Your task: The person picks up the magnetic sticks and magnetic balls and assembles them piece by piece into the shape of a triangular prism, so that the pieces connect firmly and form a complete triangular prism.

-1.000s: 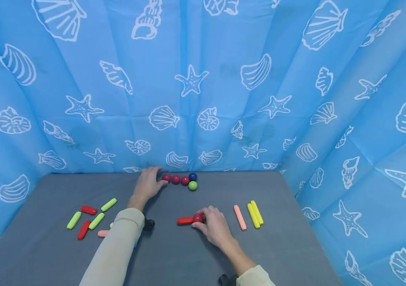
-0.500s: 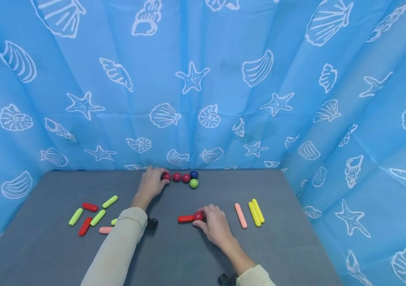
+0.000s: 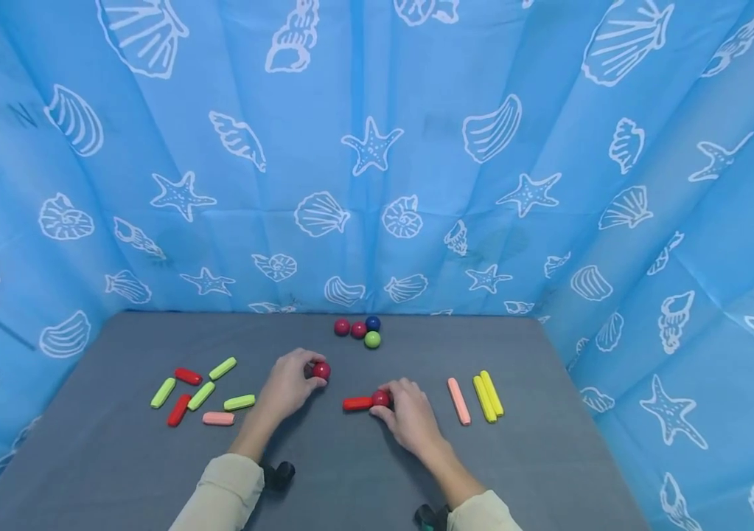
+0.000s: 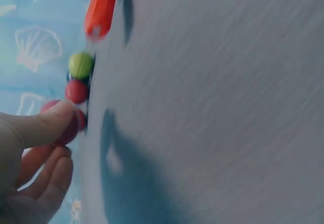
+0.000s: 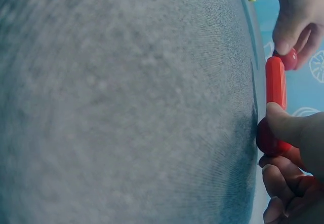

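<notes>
My left hand (image 3: 287,385) pinches a dark red ball (image 3: 321,371) between thumb and fingers; in the left wrist view that ball (image 4: 67,131) shows above its shadow on the cloth. My right hand (image 3: 413,417) holds another dark red ball (image 3: 380,398) with thumb and fingertips. Against this ball sits one end of a red ridged stick (image 3: 357,403), which points left toward my left hand. The right wrist view has the stick (image 5: 276,84) and the held ball (image 5: 268,139) in line, the thumb lying over where they meet.
At the back edge of the grey table (image 3: 323,472) lie two dark red balls (image 3: 342,327), a blue ball (image 3: 373,323) and a green ball (image 3: 372,339). Several green, red and pink sticks (image 3: 201,396) are on the left. A pink stick (image 3: 459,401) and two yellow sticks (image 3: 488,396) lie right.
My left hand has taken the leftmost red ball from the back row and brought it forward, nearer the red stick. My right hand stays on its ball. The head view has shifted slightly.
</notes>
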`<state>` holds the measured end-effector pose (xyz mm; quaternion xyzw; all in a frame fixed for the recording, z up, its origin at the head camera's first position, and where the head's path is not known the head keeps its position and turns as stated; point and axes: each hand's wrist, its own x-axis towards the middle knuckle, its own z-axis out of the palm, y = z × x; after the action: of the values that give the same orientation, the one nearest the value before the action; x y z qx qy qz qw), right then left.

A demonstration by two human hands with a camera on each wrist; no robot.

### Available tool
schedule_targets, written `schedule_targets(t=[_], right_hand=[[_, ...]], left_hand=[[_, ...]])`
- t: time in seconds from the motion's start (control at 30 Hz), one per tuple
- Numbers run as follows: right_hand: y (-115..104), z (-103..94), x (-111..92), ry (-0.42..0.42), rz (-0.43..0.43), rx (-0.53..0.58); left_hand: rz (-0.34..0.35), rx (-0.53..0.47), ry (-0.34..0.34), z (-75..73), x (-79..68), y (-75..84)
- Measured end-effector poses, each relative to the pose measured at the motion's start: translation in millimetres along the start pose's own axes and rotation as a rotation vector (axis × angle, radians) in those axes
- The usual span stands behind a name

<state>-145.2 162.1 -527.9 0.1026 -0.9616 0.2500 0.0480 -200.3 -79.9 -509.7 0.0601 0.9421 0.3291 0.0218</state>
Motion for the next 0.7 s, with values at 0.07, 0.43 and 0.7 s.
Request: schedule_targets(t=[0.07, 0.43, 0.7], right_hand=[[0, -0.3, 0, 0.002, 0.006, 0.003], [0, 0.2, 1, -0.022, 0.057, -0.010], [0, -0.4, 3, -0.032, 0.052, -0.003]], left_hand=[[-0.006, -0.023, -0.020, 5.9, -11.2, 3.3], [-0.010, -0.050, -0.070, 25.7, -36.3, 11.5], [0.005, -0.058, -0.066, 26.6, -38.8, 7.7]])
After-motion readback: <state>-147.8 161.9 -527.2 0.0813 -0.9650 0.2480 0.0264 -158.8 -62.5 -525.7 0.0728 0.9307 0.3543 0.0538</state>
